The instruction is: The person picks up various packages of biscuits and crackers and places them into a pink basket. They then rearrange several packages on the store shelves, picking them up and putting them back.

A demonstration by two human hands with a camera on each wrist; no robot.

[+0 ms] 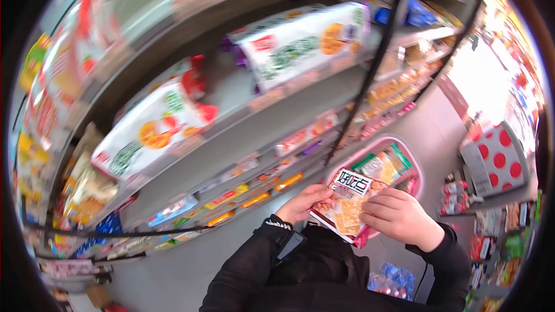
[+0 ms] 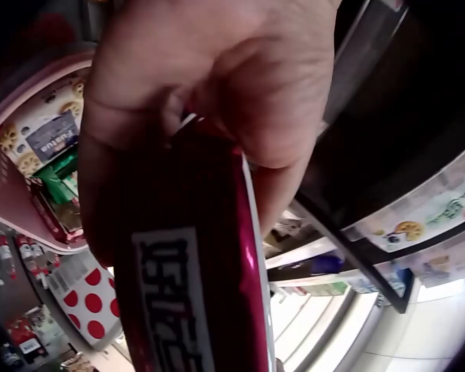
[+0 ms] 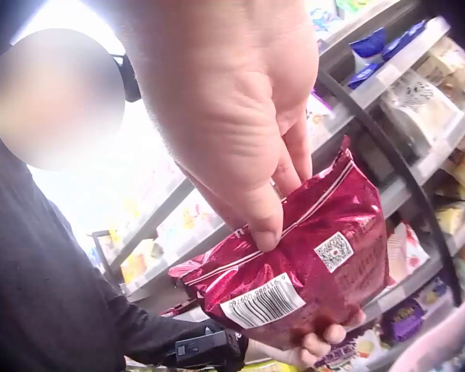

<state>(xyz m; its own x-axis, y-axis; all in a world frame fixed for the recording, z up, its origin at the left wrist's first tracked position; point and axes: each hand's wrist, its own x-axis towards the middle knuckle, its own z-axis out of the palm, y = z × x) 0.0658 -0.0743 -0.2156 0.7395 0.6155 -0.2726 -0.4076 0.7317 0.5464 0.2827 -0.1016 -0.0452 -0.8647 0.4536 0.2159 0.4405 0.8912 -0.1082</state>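
A dark-red packet of biscuits [image 1: 348, 207], with crackers pictured on its front, is held between both hands in front of the body. My left hand [image 1: 304, 203] grips its left end, thumb over the front. At the opposite end my right hand [image 1: 396, 215] pinches it, fingers across the front. In the right wrist view the shiny back of the packet [image 3: 333, 291] shows a barcode and a square code, with the right thumb [image 3: 265, 225] pressed on it. Left fingertips [image 3: 325, 341] show at its lower edge there. Beyond the packet stands a pink basket [image 1: 420, 164] holding several snack packs.
Shelves of snacks run along the left and front, with large white biscuit bags [image 1: 306, 43] on an upper tier. Dark slanting bars [image 1: 373, 75] cross in front of them. To the right stand a red-dotted box [image 1: 498, 159] and more packets. Shrink-wrapped bottles [image 1: 394, 280] sit on the floor.
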